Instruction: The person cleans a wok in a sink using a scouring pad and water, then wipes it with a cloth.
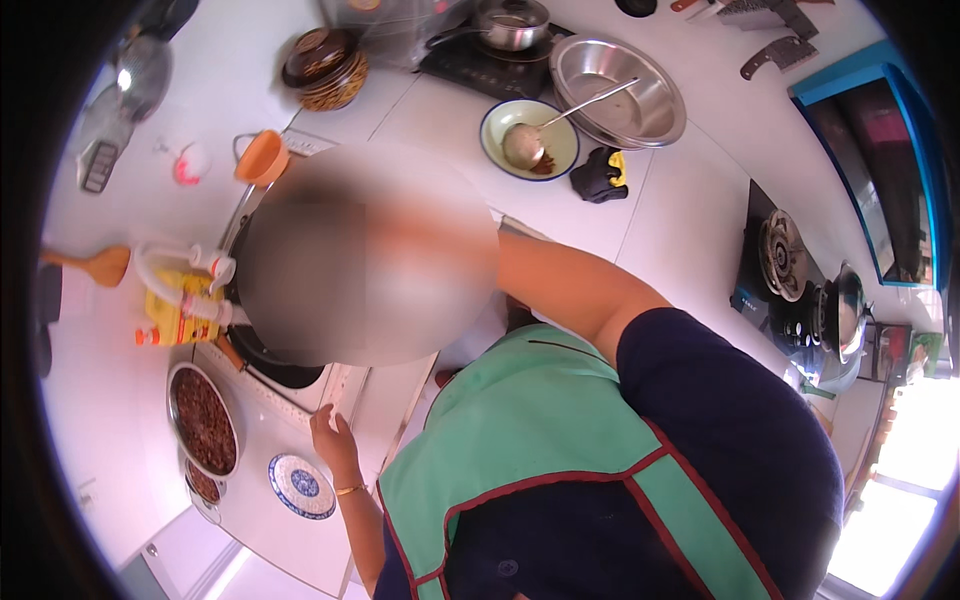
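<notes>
My left hand [335, 435], a bracelet on its wrist, is beside the front edge of the cooktop [318, 400] with its fingers loosely apart and nothing in them. My right forearm [570, 280] reaches over the stove. A large blurred patch covers the right hand, so what it holds or touches is hidden. Under the patch, part of a dark wok [290, 374] shows, with a wooden handle [229, 352]. An orange cup-like container [262, 158] is at the patch's upper edge. A yellow oil jug [180, 312] stands behind the wok.
A metal bowl of reddish-brown food [203, 418] and a blue-white plate [301, 487] lie near my left hand. Farther right are a blue-rimmed basin [493, 128] with a ladle [522, 146], a steel basin [640, 105] and a black cloth-like bundle [598, 177]. A gas burner [782, 255] is at right.
</notes>
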{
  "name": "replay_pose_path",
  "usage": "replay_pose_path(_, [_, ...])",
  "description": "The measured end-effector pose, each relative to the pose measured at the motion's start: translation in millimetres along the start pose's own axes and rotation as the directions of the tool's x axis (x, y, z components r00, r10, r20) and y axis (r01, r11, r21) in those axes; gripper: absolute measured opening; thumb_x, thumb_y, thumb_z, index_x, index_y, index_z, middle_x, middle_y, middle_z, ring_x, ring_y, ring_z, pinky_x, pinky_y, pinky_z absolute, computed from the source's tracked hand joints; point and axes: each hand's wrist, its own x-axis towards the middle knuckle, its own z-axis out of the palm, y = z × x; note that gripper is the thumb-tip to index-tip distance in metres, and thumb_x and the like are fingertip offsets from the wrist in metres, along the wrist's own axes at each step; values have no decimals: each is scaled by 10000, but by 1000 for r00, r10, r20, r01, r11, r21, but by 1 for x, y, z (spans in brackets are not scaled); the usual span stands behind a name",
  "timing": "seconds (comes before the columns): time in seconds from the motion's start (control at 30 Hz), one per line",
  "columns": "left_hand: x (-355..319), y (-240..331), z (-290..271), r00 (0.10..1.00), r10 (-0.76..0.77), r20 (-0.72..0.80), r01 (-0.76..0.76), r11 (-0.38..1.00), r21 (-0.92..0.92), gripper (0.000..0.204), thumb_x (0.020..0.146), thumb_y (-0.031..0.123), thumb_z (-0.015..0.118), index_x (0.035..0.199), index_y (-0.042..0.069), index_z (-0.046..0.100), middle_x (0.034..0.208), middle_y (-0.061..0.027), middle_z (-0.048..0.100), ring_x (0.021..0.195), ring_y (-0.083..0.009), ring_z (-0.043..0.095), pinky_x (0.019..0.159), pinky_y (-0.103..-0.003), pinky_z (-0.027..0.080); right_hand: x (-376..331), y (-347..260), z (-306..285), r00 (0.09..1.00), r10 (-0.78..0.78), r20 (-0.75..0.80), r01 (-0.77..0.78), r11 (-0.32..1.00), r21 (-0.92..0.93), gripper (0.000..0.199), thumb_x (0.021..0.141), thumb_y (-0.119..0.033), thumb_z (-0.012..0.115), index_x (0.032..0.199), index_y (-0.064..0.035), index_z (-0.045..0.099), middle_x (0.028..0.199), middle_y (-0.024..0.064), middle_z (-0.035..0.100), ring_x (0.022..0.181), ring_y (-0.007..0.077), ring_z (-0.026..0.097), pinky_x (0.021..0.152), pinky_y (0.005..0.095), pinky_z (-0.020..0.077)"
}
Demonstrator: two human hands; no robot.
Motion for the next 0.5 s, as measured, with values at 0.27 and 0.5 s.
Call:
replay_pose_path(0.27, [142, 336, 93, 851, 300, 431, 312, 372, -874, 155, 856, 85, 569, 971, -16, 585, 880, -50, 594, 803, -116, 574, 744, -238, 484, -69, 123, -214, 922, 182, -342, -196, 981, -5, 176, 797, -180, 568, 918, -80, 648, 833, 123, 641, 785, 283, 610, 705, 348, 480])
replay_pose_path(0.5, [216, 548, 215, 468, 448, 762, 820, 101, -564, 226, 890, 100, 505, 1093, 10, 546, 950, -110, 621, 899, -217, 607, 790, -330, 506, -101, 283, -319, 985, 37, -168, -160, 554, -817, 151, 745, -91, 569, 887, -68, 615, 882, 109, 612, 871, 283, 590, 760, 369, 469])
